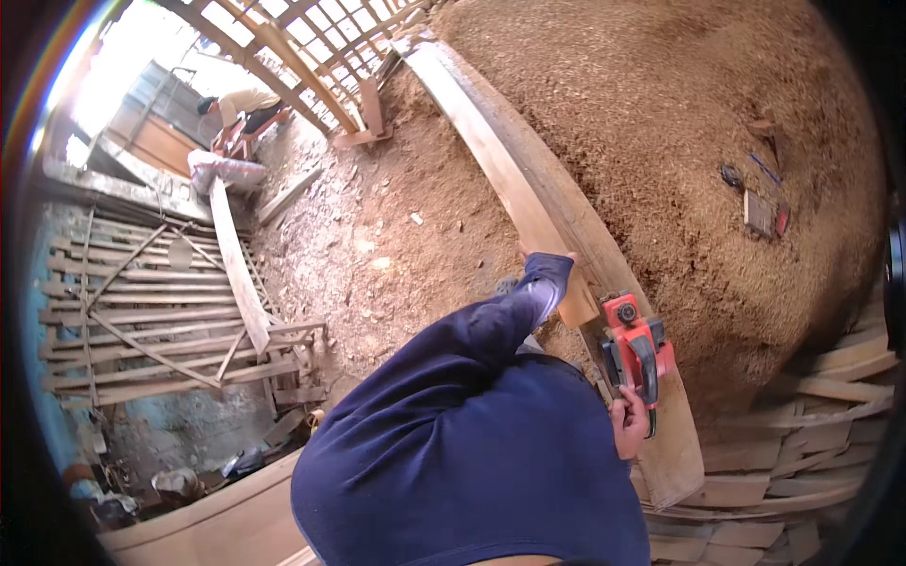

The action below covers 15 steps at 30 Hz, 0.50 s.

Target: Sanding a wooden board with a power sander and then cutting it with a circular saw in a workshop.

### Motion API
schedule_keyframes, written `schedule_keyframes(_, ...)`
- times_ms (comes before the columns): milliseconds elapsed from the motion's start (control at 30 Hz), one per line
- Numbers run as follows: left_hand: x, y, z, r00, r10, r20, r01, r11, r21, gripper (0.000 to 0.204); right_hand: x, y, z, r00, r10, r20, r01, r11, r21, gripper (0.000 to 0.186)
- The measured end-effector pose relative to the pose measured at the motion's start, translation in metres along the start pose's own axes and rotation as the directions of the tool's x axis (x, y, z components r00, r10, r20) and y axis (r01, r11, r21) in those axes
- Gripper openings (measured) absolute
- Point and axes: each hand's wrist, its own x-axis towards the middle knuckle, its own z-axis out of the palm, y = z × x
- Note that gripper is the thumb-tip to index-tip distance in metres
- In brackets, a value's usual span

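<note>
A long pale wooden board (510,184) runs from the far top down toward me. My left hand (572,256), mostly covered by its dark blue sleeve, closes across this board, with finger tips showing at both edges. A red and black electric hand planer (651,351) rests near the close end of a wider, rougher plank (672,462) that lies under and beside the board. At the planer's rear, my right hand (630,424) has its fingers curled against the black handle. Part of that grip is hidden.
Wood shavings (717,104) cover the ground on the right, where a small block (758,213) and a blue pencil-like stick (765,168) lie. Stacked planks (812,443) fill the lower right. A slatted wooden frame (160,311) stands left. Farther off, another person (243,106) bends over.
</note>
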Motion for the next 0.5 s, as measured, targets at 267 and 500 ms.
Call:
schedule_keyframes(267, -0.031, 0.076, -0.056, 0.968, 0.245, 0.063, -0.218, 0.934, -0.283, 0.074, 0.065, -0.131, 0.07, 0.815, -0.493, 0.305, 0.542, 0.835, -0.097, 0.035)
schedule_keyframes(500, -0.065, 0.2, -0.179, 0.812, 0.127, 0.569, 0.386, 0.614, -0.688, 0.074, 0.094, -0.213, 0.133, 0.728, -0.577, 0.37, 0.634, 0.772, -0.044, 0.05)
